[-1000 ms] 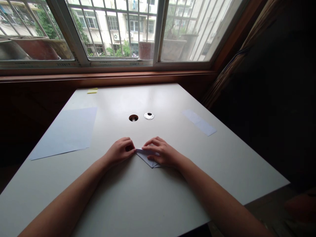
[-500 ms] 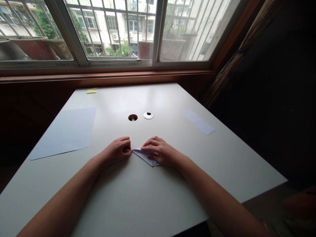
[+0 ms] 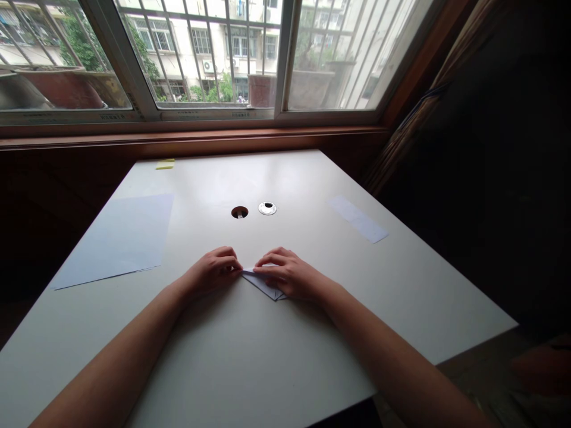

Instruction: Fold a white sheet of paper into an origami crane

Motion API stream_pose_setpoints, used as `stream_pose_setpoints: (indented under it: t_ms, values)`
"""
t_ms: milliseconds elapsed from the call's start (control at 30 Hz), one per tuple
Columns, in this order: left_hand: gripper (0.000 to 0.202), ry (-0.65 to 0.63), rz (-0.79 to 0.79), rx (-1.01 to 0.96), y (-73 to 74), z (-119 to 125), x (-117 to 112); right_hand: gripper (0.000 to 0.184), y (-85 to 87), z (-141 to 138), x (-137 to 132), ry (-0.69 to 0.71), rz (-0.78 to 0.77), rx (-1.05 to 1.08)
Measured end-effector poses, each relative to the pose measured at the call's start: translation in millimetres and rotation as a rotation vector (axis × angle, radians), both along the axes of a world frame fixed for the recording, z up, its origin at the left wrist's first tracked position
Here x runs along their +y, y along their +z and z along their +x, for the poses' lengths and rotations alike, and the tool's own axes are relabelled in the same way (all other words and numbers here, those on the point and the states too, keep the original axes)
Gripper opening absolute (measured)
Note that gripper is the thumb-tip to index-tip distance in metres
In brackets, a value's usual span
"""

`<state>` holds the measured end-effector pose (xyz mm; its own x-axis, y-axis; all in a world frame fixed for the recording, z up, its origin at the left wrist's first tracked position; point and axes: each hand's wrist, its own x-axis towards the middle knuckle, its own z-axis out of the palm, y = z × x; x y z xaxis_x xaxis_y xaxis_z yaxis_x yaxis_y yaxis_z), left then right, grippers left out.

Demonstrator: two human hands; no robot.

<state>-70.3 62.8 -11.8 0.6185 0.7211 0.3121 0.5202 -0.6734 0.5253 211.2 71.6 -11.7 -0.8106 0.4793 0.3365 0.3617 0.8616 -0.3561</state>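
A small folded piece of paper [image 3: 264, 285], pale and pointed at its left end and at its near edge, lies on the white table [image 3: 250, 356]. My left hand [image 3: 220, 264] pinches the paper's left tip between thumb and fingers. From the other side my right hand [image 3: 288, 272] grips the paper, its fingers bent over the top edge. The right part of the paper is hidden beneath that hand.
Flat paper sheets [image 3: 118, 238] lie at the left, and a creased paper strip [image 3: 359, 220] at the right. Beyond my hands are a round cable hole [image 3: 239, 213] and its metal cover ring [image 3: 267, 208]. A yellow sticky-note pad [image 3: 165, 164] sits at the far left edge, below the window.
My left hand has shifted slightly right, and its fingertips now close on the paper's left tip. The right hand stays almost in place on the paper.
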Motion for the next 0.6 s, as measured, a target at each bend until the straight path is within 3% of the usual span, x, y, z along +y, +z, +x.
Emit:
stream_pose_setpoints:
  t_ms: [233,433,600]
  values:
    - [0.012,0.008,0.006,0.01,2.2,0.0,-0.3,0.045,-2.0,0.8,-2.1,0.01,0.025,0.0]
    - [0.025,-0.093,0.04,0.032,11.9,0.2,-6.4,0.043,0.6,-0.1,-6.9,0.01,0.07,-0.006]
    - [0.027,-0.116,0.097,0.071,10.7,2.7,-12.6,0.042,1.7,-1.8,-7.9,0.044,0.1,-0.032]
